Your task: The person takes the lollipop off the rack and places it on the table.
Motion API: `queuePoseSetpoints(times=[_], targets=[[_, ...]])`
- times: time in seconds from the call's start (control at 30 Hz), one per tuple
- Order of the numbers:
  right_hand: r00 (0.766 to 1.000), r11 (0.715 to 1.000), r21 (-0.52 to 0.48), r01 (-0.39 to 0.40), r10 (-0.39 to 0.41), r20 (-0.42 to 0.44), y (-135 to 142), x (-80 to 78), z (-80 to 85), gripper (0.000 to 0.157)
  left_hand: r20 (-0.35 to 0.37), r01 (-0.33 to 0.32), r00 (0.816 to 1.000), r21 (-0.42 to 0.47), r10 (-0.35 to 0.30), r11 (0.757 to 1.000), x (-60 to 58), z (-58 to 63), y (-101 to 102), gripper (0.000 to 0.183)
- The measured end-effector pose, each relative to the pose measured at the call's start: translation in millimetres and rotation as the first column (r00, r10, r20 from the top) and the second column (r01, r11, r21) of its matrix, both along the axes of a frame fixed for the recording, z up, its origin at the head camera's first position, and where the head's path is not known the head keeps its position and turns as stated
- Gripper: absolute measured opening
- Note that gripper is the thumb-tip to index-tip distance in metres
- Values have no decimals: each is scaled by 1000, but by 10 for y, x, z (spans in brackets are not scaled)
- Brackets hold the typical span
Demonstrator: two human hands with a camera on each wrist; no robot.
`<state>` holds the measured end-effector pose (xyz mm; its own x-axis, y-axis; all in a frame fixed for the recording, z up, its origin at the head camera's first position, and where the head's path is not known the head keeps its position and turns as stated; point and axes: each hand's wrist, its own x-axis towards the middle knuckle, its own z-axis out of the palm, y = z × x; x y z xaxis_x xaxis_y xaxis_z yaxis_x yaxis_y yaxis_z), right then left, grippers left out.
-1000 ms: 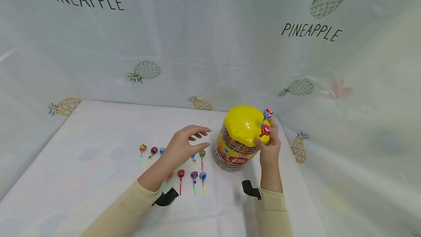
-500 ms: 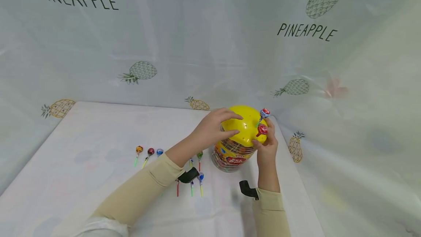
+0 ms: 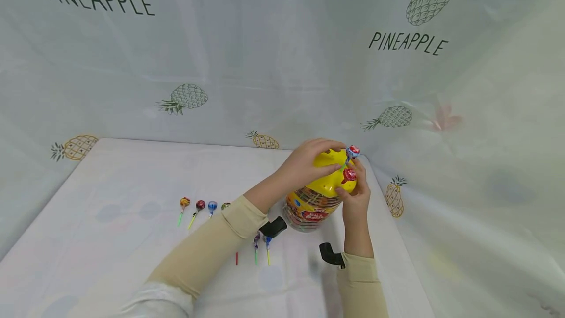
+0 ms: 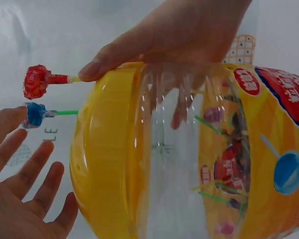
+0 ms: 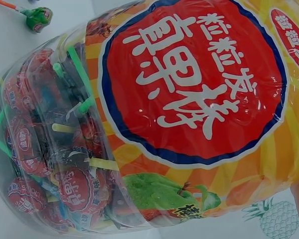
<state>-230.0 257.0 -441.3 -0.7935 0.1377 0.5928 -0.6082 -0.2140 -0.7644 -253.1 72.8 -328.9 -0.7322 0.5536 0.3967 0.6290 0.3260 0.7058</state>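
Note:
A clear plastic candy jar [image 3: 312, 205] with a yellow domed lid [image 3: 330, 184] stands tilted on the table, wrapped lollipops showing through its wall [image 5: 65, 164]. My right hand [image 3: 356, 199] holds it by the lid's right side, thumb in front and fingers behind. Two lollipops stick out of the lid by their sticks: a red one [image 3: 349, 175] and a blue one [image 3: 352, 151]. Above the lid reaches my left hand [image 3: 304, 163], fingers spread and loosely bent. In the left wrist view, one of its fingertips [image 4: 17, 117] is right at the blue candy head.
Several lollipops [image 3: 200, 205] lie in rows on the white-covered table [image 3: 145, 175], left of the jar and partly hidden by my left forearm. A pineapple-printed curtain [image 3: 282, 63] hangs behind the table and along its right side.
My left hand has moved right and up from beside the jar to over its lid, reaching the blue lollipop. My right hand keeps its hold on the jar.

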Motion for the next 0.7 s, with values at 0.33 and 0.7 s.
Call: queuePoseSetpoints(times=[0.33,0.7], targets=[[1000,999,-33,2,-2,12,-8,-6,-20,48,-62,39,997,46,-36,998,-20,70,166,36],[1000,999,-41,1,-2,-30,2,-21,-63,52,-76,6,997,83,0,997,3,64,233,30]])
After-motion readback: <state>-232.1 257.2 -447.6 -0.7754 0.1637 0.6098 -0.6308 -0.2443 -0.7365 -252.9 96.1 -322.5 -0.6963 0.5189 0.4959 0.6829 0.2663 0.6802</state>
